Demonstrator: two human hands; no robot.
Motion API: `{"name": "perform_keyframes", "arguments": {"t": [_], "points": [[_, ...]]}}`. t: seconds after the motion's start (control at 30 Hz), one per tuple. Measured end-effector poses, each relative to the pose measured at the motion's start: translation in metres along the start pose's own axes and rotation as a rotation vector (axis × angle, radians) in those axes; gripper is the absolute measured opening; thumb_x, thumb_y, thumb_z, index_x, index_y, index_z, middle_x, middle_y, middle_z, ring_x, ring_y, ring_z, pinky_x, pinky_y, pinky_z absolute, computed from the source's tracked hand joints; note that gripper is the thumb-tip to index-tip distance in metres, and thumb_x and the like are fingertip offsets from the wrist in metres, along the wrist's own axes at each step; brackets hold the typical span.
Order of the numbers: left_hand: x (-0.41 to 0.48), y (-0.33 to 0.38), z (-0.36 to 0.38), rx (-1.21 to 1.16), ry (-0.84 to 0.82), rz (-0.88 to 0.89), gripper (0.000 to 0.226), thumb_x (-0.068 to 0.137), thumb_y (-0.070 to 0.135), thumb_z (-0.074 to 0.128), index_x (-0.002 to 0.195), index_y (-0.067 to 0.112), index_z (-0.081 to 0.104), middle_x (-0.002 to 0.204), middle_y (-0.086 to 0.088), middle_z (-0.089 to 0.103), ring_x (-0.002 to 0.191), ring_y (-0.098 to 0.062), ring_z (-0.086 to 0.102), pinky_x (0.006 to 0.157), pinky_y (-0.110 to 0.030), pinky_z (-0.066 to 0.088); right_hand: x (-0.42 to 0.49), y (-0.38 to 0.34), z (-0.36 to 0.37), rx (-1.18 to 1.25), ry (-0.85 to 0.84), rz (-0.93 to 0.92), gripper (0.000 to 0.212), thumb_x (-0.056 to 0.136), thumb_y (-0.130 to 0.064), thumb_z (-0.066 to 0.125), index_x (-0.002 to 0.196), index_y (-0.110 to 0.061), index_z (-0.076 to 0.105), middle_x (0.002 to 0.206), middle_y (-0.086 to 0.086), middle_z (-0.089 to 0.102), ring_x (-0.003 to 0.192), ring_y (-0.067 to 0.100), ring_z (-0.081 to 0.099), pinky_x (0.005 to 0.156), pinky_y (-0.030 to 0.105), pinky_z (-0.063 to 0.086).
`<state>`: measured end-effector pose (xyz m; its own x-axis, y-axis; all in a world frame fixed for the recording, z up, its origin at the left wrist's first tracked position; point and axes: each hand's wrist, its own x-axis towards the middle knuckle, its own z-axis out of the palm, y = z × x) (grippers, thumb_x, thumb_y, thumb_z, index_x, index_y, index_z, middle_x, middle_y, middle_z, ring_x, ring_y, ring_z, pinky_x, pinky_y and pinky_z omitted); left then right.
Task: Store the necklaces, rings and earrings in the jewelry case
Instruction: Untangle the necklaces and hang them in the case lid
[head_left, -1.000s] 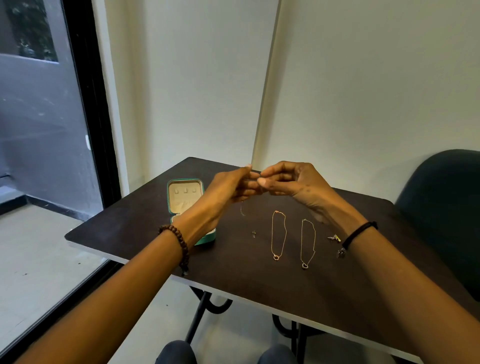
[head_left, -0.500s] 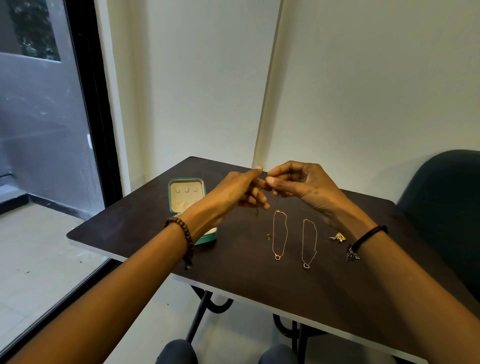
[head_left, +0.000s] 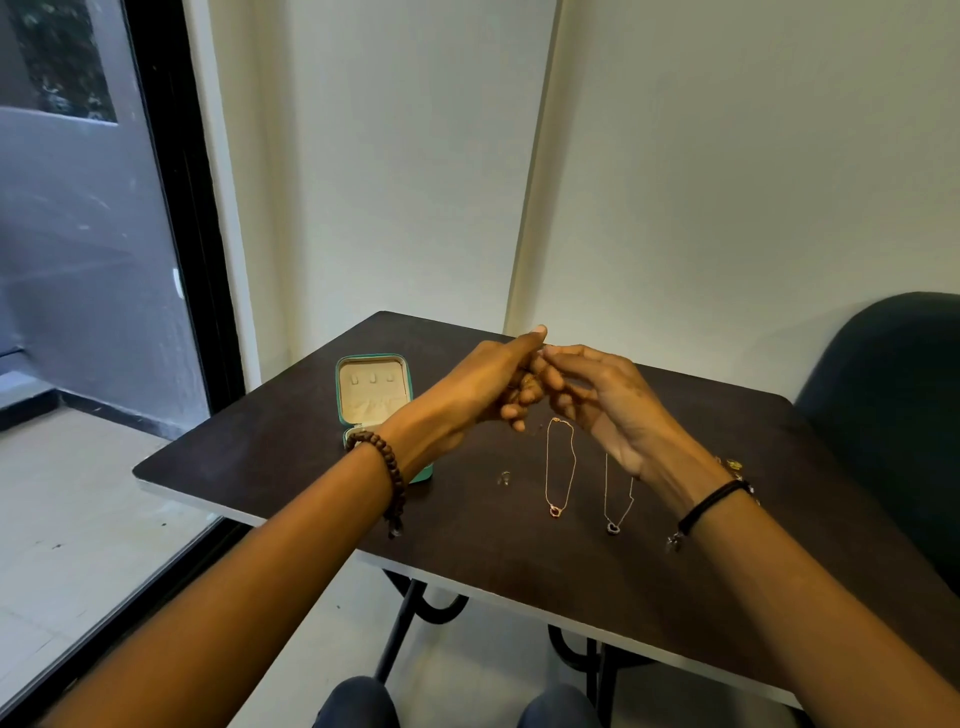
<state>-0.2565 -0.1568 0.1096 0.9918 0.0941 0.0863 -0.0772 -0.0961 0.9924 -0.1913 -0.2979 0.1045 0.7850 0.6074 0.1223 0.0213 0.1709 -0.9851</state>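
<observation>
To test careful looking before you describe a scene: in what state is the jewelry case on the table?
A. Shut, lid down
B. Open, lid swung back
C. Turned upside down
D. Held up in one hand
B: the jewelry case lies on the table with its lid swung back and its beige lining in view, and neither hand holds it.

Both forearms reach forward and angle inward. The left hand (head_left: 488, 384) and right hand (head_left: 608, 400) meet in the air, fingertips touching and lower fingers curled. Whether they pinch anything cannot be told.
</observation>
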Motion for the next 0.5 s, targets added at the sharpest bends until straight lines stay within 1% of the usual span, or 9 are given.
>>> {"name": "perform_keyframes", "arguments": {"t": [0.1, 0.2, 0.33, 0.43, 0.5], "points": [[0.000, -0.002, -0.002, -0.031, 0.030, -0.009, 0.052, 0.101, 0.051, 0.040, 0.068, 0.014, 0.054, 0.053, 0.002, 0.042, 0.043, -0.012, 0.039, 0.053, -0.027, 0.049, -0.001, 0.005, 0.000, -0.035, -0.028, 0.020, 0.020, 0.098, -0.024, 0.063, 0.091, -0.005, 0.068, 0.075, 0.002, 0.064, 0.054, 0.005, 0.048, 0.046, 0.014, 0.032], [0.000, -0.003, -0.004, -0.066, 0.043, -0.031, 0.052, 0.101, 0.050, 0.040, 0.067, 0.014, 0.055, 0.054, 0.001, 0.045, 0.044, -0.011, 0.042, 0.054, -0.027, 0.050, -0.004, 0.010, -0.001, -0.080, -0.044, 0.029, 0.023, 0.096, -0.032, 0.065, 0.088, -0.011, 0.071, 0.073, 0.003, 0.062, 0.050, 0.006, 0.041, 0.044, 0.017, 0.026], [-0.001, -0.005, -0.004, -0.066, 0.047, -0.052, 0.053, 0.101, 0.049, 0.041, 0.066, 0.014, 0.057, 0.055, 0.001, 0.047, 0.045, -0.011, 0.044, 0.055, -0.027, 0.052, -0.008, 0.015, -0.001, -0.116, -0.026, 0.039, 0.024, 0.094, -0.038, 0.067, 0.082, -0.018, 0.072, 0.064, 0.000, 0.050, 0.049, 0.008, 0.035, 0.047, 0.019, 0.028], [0.001, -0.006, -0.006, -0.094, 0.094, -0.047, 0.048, 0.101, 0.047, 0.045, 0.068, 0.014, 0.058, 0.055, 0.001, 0.049, 0.047, -0.011, 0.047, 0.058, -0.027, 0.053, -0.010, 0.019, -0.001, -0.096, -0.014, 0.031, 0.029, 0.091, -0.041, 0.070, 0.084, -0.013, 0.073, 0.061, -0.001, 0.044, 0.053, 0.009, 0.038, 0.052, 0.018, 0.037], [0.001, -0.005, -0.010, -0.179, 0.116, -0.055, 0.044, 0.100, 0.044, 0.048, 0.072, 0.013, 0.059, 0.055, 0.001, 0.049, 0.047, -0.011, 0.047, 0.057, -0.027, 0.054, -0.013, 0.022, -0.002, -0.069, -0.016, 0.019, 0.033, 0.089, -0.043, 0.070, 0.079, -0.011, 0.071, 0.058, -0.001, 0.042, 0.053, 0.010, 0.040, 0.054, 0.018, 0.040]]}}
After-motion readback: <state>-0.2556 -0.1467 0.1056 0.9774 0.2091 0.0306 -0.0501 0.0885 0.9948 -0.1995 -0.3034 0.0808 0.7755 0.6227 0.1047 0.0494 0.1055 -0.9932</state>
